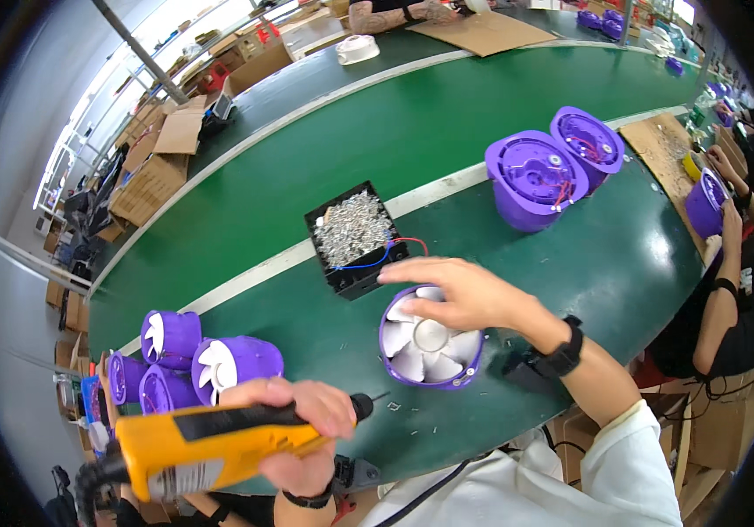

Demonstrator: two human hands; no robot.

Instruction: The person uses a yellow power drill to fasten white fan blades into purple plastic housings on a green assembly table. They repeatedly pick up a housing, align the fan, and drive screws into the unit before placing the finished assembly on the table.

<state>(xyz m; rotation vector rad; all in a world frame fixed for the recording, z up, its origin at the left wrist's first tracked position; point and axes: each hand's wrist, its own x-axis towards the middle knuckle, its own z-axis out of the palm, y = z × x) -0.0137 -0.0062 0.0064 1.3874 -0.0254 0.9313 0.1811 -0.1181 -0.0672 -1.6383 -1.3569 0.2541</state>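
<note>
My left hand point(302, 430) is wrapped round a yellow and black electric screwdriver point(210, 450), whose thin bit points right over the table. My right hand point(465, 294) is open, fingers stretched to the left, above the far side of a purple round housing point(385, 351) with a white fan point(431, 335) inside. Whether the right palm touches the housing I cannot tell. Just beyond it sits a black box point(361, 283) heaped with small silvery screws point(353, 230). A red and a blue wire lie across the box's near edge.
Several purple housings point(254, 353) with white fans cluster at left. Two purple housings point(522, 211) with red wires stand at far right. Small bits point(394, 406) lie on the green table point(517, 325). Another person's hand point(732, 224) holds a purple part at the right edge.
</note>
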